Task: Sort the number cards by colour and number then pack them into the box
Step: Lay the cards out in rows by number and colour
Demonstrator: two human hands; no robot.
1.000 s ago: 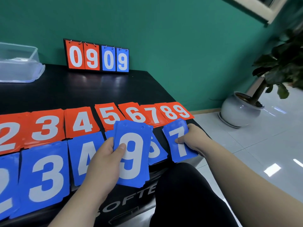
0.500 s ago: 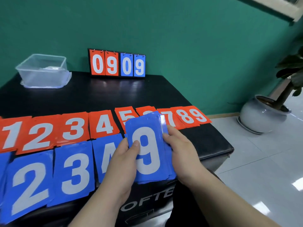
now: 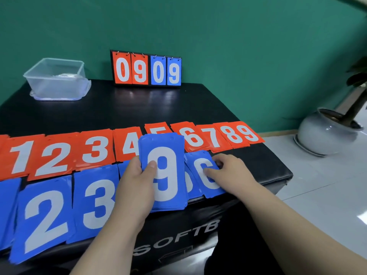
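Observation:
A row of red number cards [image 3: 95, 149], 1 to 9, lies across the black table [image 3: 139, 108]. In front of it lie blue cards: a 2 [image 3: 43, 217], a 3 [image 3: 95, 203], others hidden behind my hand, and a 6 [image 3: 208, 185]. My left hand [image 3: 137, 187] grips a stack of blue cards [image 3: 164, 165] with a 9 on top, held just above the table's front edge. My right hand [image 3: 232, 171] pinches the right edge of the blue 6, thumb on its face. The clear plastic box [image 3: 57, 80] stands at the back left.
A flip scoreboard [image 3: 147, 70] reading 0909 stands against the green wall at the back. A potted plant in a white pot [image 3: 325, 133] sits on the tiled floor to the right, past the table's right edge.
My right hand took the blue 7 from the table, brought it to the stack in my left hand, then moved right onto the blue 6. The camera view shifted left.

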